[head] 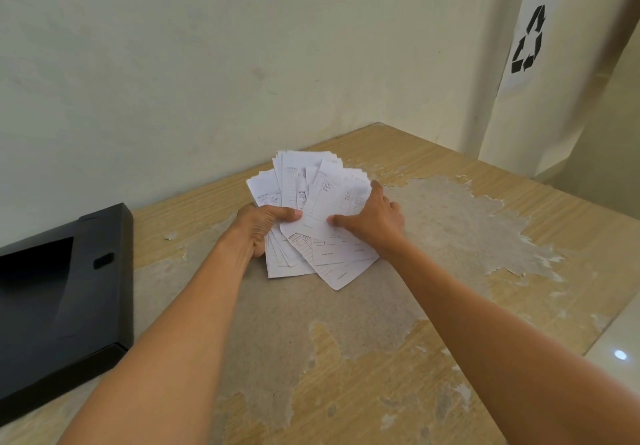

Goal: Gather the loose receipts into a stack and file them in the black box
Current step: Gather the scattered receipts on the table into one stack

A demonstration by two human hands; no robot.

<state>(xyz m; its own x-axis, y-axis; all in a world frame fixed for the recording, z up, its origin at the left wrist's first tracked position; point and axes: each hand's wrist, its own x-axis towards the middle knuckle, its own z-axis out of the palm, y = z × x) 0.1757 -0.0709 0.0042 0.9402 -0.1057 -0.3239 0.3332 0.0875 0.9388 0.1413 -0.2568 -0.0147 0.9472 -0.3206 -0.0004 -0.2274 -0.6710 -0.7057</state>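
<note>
A fanned bundle of white receipts (311, 199) lies at the middle of the wooden table. My left hand (261, 226) grips the bundle's left side, thumb pressed on top of the sheets. My right hand (372, 221) rests on the right side, thumb and fingers spread over the top receipts and pinching their edge. Some receipts stick out below both hands toward me. The black box (65, 302) lies at the table's left edge, its inside showing dark and empty.
The table top (450, 244) has worn, peeling veneer. A pale wall runs right behind it. A cream bin with a recycling symbol (528, 39) stands at the back right. The table's right edge drops to a tiled floor (620, 347).
</note>
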